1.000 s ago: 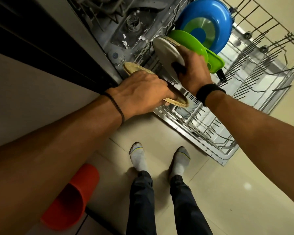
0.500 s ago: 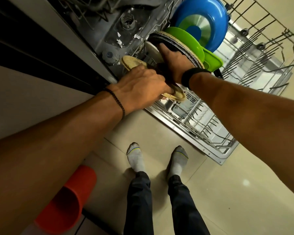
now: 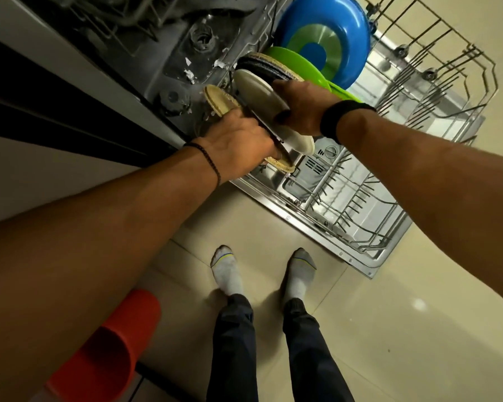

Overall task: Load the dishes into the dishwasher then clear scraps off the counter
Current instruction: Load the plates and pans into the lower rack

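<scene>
Beige tile floor (image 3: 418,329), dishwasher rack (image 3: 360,195) pulled out, and the right hand (image 3: 299,108) grips a cream plate (image 3: 259,94) on edge over the rack, beside a standing dark plate (image 3: 262,66); the left hand (image 3: 238,140) clutches a tan plate (image 3: 218,101) just left. Green plate (image 3: 296,63), blue bowl (image 3: 331,27) behind.

Cream plate (image 3: 256,94) on edge between tan plate (image 3: 219,100) and racked dark plate (image 3: 263,66), green plate (image 3: 296,63), blue bowl (image 3: 352,30)

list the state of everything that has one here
door: open, flat
rack: pulled out
blue pan: on edge in rack
green dish: on edge in rack
dark plate: on edge in rack
white plate: gripped by right hand
tan plate: gripped by left hand
</scene>
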